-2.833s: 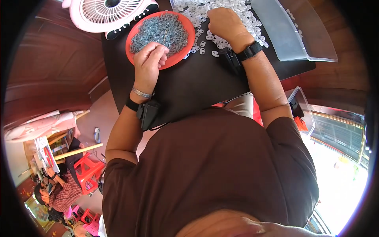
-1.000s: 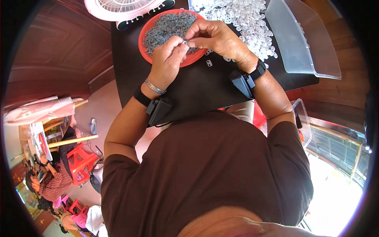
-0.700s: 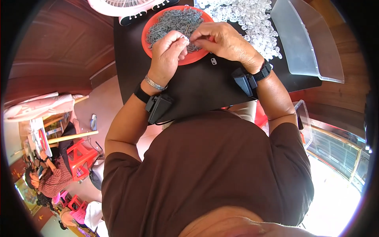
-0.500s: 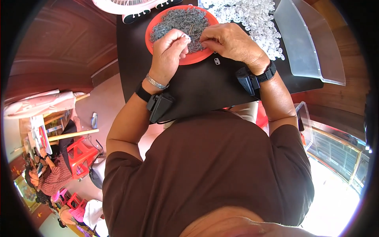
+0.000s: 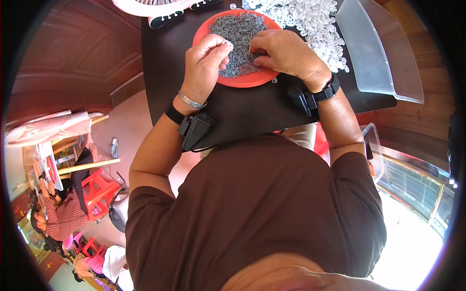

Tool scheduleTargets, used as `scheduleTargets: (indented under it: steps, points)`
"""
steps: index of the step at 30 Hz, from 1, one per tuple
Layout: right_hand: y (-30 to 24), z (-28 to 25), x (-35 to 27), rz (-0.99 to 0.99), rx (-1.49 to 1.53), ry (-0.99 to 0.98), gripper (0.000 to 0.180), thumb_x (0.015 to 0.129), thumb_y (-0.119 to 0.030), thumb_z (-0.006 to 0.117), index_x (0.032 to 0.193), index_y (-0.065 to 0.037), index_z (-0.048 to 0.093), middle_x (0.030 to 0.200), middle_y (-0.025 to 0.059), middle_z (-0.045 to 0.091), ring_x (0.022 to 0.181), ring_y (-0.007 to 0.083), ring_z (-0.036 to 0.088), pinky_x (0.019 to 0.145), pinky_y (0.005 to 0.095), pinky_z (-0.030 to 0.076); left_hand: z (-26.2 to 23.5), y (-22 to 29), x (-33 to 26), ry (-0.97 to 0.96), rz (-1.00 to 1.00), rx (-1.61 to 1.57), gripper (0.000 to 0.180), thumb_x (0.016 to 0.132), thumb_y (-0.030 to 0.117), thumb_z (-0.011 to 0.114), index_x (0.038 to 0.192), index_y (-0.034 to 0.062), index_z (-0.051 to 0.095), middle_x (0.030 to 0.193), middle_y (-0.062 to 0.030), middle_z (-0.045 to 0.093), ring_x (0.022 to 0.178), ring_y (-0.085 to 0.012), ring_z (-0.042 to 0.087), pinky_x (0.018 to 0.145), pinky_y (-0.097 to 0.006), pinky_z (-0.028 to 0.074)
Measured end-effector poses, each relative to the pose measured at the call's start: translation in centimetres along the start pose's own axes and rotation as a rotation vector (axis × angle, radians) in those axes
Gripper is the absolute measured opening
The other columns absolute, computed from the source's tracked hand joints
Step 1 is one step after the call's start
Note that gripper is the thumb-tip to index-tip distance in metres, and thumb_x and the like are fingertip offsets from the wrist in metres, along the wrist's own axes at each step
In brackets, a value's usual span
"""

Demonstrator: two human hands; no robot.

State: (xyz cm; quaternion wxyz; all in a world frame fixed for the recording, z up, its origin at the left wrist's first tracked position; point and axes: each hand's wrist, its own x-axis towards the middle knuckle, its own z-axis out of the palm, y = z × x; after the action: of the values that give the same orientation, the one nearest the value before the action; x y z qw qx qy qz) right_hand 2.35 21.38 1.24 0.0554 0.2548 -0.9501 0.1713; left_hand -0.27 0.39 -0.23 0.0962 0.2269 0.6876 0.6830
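Working over an orange plate (image 5: 245,81) heaped with small grey pins (image 5: 238,36), both hands sit close together above it. Left hand (image 5: 204,65): fingertips pinched on a small white ring (image 5: 226,44), raised just clear of the pile, palm turned inward toward the other hand. Right hand (image 5: 286,51): fingers curled down, tips pinching what looks like one thin grey pin (image 5: 249,44) pointing up toward the ring; the grip itself is partly hidden by the knuckles. The two pieces are near each other, not clearly touching.

Plate sits at the near middle of the dark table (image 5: 252,111), right under the hands, so the reach into the pins is short. A loose spread of white rings (image 5: 310,24) lies just beyond the plate on the right side, within reach of the right hand. A clear plastic tray (image 5: 376,53) stands farther right, tilted, partly over the table edge. A white fan (image 5: 150,7) sits at the far left edge of the table.

Black wrist units (image 5: 194,131) are strapped on both forearms; a metal bracelet (image 5: 190,101) is on the left wrist.
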Motion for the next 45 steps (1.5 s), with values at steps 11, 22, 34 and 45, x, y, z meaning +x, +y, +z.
scheduleTargets:
  steps: [11, 22, 34, 45]
  points:
    - [-0.1, 0.4, 0.6, 0.088, 0.148, 0.226, 0.014, 0.083, -0.019, 0.062, 0.085, -0.005, 0.061, 0.069, 0.0097, 0.060, 0.067, 0.0284, 0.060, 0.062, 0.0359, 0.047, 0.3, 0.0, -0.1, -0.015, -0.012, -0.014, 0.019, 0.090, 0.016, 0.051, 0.081, 0.0002, 0.058, 0.062, 0.0012, 0.050, 0.056, -0.0053, 0.044, 0.052, -0.019, 0.034]
    - [-0.6, 0.3, 1.3, 0.234, 0.753, 0.156, 0.034, 0.092, -0.031, 0.055, 0.073, -0.003, 0.054, 0.057, -0.0021, 0.043, 0.056, 0.0078, 0.040, 0.052, 0.0259, 0.037, 0.7, 0.1, -0.4, -0.050, -0.010, -0.034, 0.022, 0.092, 0.017, 0.049, 0.082, 0.0003, 0.058, 0.062, -0.0005, 0.053, 0.054, -0.0064, 0.045, 0.051, -0.020, 0.034]
    - [-1.0, 1.3, 1.2, 0.168, 0.769, 0.146, 0.030, 0.095, -0.025, 0.052, 0.072, -0.006, 0.052, 0.059, -0.0047, 0.042, 0.056, 0.0045, 0.037, 0.050, 0.0220, 0.032, 1.0, -0.4, -0.2, -0.139, 0.122, 0.083, 0.019, 0.091, 0.015, 0.051, 0.084, -0.0009, 0.058, 0.072, -0.0019, 0.056, 0.064, -0.0073, 0.051, 0.058, -0.020, 0.040]
    - [-0.8, 0.8, 1.0, 0.095, 1.024, 0.129, 0.020, 0.094, -0.020, 0.053, 0.090, -0.003, 0.061, 0.076, 0.0014, 0.059, 0.071, 0.0074, 0.055, 0.067, 0.0218, 0.047, 0.7, 0.0, -0.3, -0.071, 0.001, 0.025, 0.019, 0.091, 0.016, 0.052, 0.083, 0.0005, 0.058, 0.068, 0.0000, 0.054, 0.059, -0.0056, 0.048, 0.053, -0.019, 0.037]
